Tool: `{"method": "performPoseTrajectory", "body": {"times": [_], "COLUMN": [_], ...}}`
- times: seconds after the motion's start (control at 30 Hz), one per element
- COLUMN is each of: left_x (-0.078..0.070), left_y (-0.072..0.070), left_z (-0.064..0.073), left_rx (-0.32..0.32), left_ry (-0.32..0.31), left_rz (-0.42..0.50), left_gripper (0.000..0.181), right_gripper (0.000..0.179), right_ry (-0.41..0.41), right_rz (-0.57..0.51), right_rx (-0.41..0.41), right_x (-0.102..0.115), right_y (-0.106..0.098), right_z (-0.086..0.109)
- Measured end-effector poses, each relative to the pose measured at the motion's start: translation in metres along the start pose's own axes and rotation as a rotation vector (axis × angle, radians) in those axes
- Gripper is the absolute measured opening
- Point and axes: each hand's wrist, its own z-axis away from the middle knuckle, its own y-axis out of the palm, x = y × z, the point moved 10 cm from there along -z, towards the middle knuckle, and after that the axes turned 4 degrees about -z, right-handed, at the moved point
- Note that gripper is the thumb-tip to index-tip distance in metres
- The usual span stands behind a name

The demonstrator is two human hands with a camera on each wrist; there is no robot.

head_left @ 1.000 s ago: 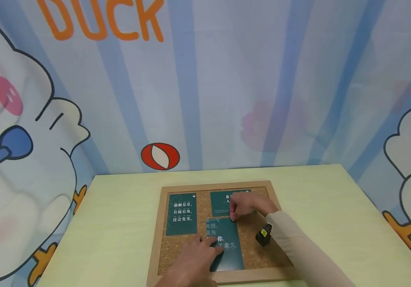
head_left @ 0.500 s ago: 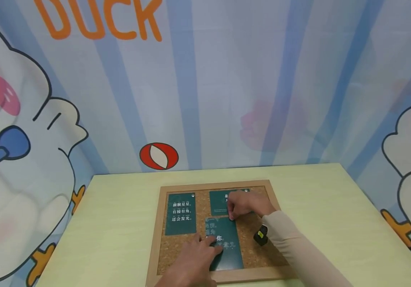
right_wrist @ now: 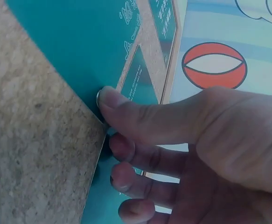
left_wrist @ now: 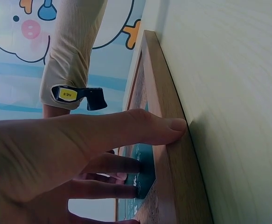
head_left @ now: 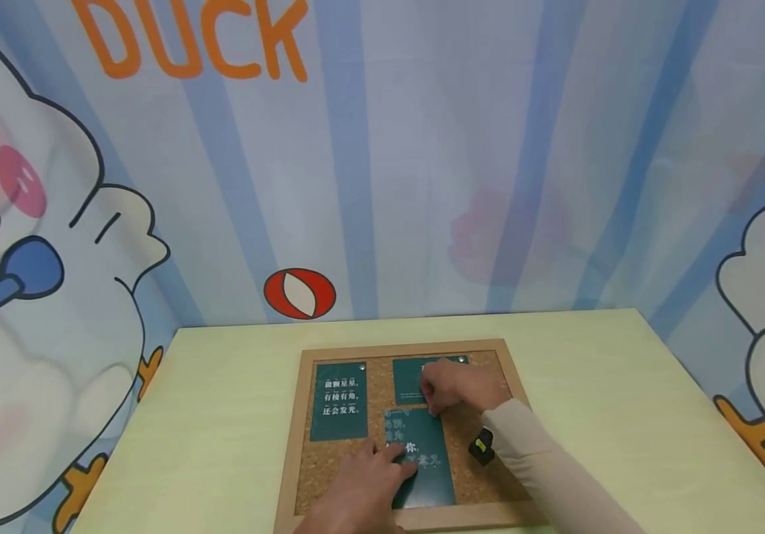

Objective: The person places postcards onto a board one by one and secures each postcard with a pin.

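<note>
A dark green card (head_left: 430, 486) with white writing lies upright at the lower middle of a framed corkboard (head_left: 329, 475). My left hand (head_left: 358, 489) rests on it with outstretched fingers; in the left wrist view the thumb (left_wrist: 149, 128) lies on the wooden frame. At the card's upper right corner is my right hand (head_left: 458, 386), its fingers curled. The right wrist view shows its thumb (right_wrist: 126, 109) pressing a silver thumbtack (right_wrist: 98, 99), which it mostly covers. The tack's point is hidden.
Two more green cards bear tacks in their upper right corners: one at left (head_left: 338, 423), another at top (head_left: 409, 393), partly behind my right hand. The board lies on a pale yellow table (head_left: 222, 415). A cartoon duck backdrop (head_left: 422, 148) rises behind.
My right wrist and forearm have shifted slightly left while the fingers stay at the card's corner. My left hand keeps its place on the card. The head view tilts a little.
</note>
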Motion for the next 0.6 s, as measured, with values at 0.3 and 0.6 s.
{"method": "performPoseTrajectory", "body": {"times": [0.3, 0.6], "left_x": [0.005, 0.016], "left_y": [0.002, -0.005], "left_z": [-0.002, 0.010], "left_rx": [0.008, -0.053], "left_ry": [0.012, 0.098], "left_rz": [0.032, 0.144], "left_gripper": [0.079, 0.088], "right_gripper": [0.024, 0.025], "right_ry": [-0.010, -0.259], "right_rz": [0.010, 0.146], "right_rx": [-0.142, -0.341], "right_x": [-0.004, -0.004], "right_y": [-0.007, -0.008], "right_z": [0.014, 0.044]}}
